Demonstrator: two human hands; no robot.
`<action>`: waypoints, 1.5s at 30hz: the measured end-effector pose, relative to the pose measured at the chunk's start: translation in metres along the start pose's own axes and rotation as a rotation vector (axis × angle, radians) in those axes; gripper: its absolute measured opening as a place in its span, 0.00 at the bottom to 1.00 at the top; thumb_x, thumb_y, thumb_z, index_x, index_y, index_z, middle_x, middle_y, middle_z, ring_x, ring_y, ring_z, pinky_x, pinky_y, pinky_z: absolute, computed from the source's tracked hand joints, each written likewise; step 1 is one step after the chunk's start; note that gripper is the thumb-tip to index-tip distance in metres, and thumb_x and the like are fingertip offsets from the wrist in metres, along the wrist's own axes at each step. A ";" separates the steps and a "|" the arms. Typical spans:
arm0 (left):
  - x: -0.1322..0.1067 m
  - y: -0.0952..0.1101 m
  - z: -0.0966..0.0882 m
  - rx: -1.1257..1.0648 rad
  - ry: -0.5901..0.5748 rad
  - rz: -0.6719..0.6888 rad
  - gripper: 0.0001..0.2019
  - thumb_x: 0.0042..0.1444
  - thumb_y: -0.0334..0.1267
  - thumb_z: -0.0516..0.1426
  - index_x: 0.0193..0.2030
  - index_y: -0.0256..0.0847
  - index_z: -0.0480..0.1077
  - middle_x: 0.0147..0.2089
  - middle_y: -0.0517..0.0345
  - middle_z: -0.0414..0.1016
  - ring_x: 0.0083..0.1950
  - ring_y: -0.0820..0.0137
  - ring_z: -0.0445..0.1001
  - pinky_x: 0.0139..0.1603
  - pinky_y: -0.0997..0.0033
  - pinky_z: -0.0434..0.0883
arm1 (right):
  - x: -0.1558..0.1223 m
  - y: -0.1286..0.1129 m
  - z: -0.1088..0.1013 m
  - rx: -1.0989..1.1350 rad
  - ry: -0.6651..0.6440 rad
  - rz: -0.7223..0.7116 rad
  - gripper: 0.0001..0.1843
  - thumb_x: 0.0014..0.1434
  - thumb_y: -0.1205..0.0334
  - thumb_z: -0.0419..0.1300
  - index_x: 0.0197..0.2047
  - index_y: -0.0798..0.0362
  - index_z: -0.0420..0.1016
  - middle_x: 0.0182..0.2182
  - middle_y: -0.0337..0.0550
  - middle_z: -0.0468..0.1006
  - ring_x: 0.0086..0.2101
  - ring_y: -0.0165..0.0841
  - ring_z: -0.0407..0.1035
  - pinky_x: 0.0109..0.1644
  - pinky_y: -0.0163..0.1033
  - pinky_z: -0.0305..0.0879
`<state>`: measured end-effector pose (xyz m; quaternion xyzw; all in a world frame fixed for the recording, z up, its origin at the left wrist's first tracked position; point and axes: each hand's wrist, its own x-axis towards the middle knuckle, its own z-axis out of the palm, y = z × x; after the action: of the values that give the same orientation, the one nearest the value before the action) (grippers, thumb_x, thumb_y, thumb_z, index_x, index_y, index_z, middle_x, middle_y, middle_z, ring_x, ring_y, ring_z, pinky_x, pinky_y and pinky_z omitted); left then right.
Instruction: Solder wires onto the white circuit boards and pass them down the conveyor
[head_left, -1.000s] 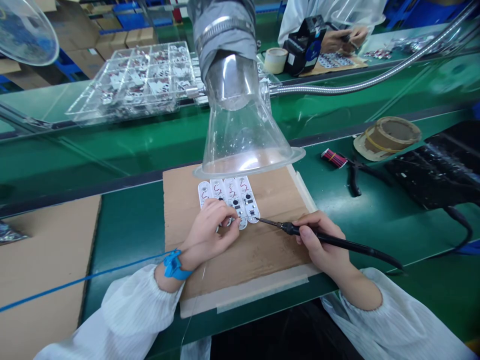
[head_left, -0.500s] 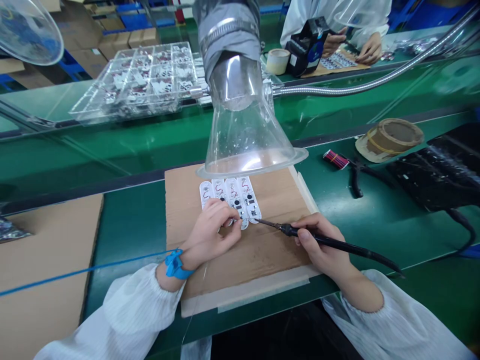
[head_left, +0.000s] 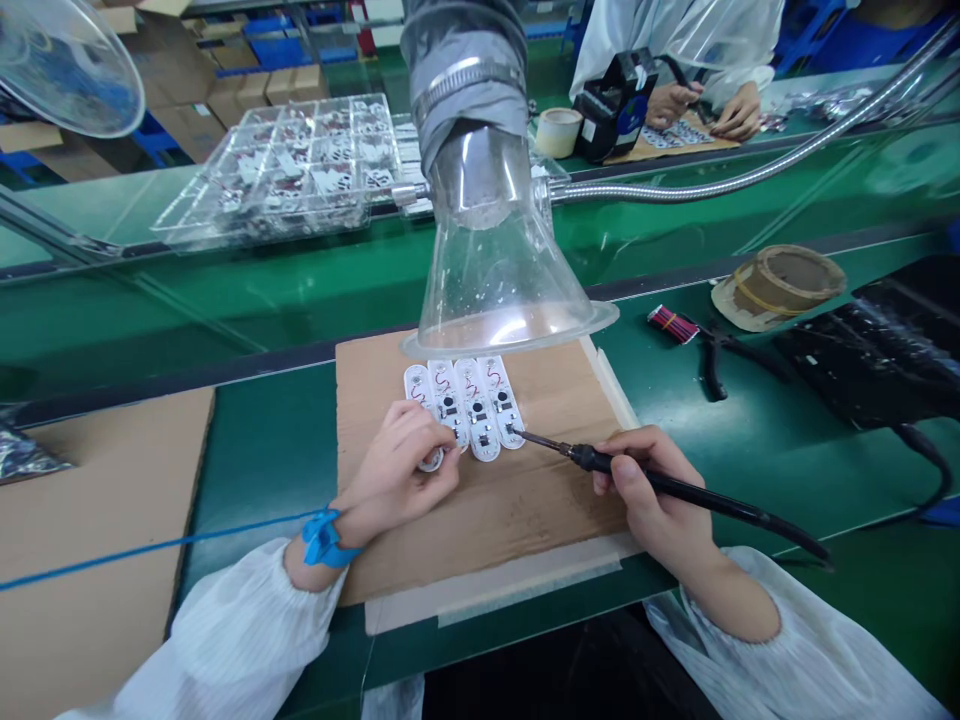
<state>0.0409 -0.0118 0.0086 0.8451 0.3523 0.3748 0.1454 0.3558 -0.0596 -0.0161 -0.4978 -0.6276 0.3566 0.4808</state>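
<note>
From the head view, the row of four white circuit boards (head_left: 481,425) lies side by side on a cardboard sheet (head_left: 517,515), under the clear funnel (head_left: 502,280) at twelve o'clock. At four o'clock from the boards, the right hand (head_left: 664,490) has its fingers wrapped firmly round a soldering iron (head_left: 589,458), whose tip is at the near end of the rightmost board; contact or a slight gap, I can't tell. At eight o'clock, the left hand (head_left: 401,465) hangs over the near end of the leftmost board, thumb and forefinger nearly meeting; whether they pinch anything is hidden from me. I'd judge the work partway: every board carries red wire at its twelve o'clock end and dark parts show on at least three, but which near-end joints are finished or left is too small to read.
</note>
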 end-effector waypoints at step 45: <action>-0.007 -0.003 0.004 -0.026 -0.092 -0.023 0.06 0.71 0.29 0.56 0.42 0.44 0.66 0.32 0.65 0.67 0.33 0.71 0.65 0.48 0.63 0.67 | 0.003 0.007 0.008 -0.108 -0.165 0.039 0.09 0.76 0.50 0.64 0.47 0.45 0.80 0.31 0.38 0.82 0.31 0.35 0.79 0.35 0.39 0.76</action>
<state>0.0390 -0.0143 0.0011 0.8555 0.3500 0.3383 0.1765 0.3499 -0.0550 -0.0240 -0.5041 -0.6736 0.3714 0.3927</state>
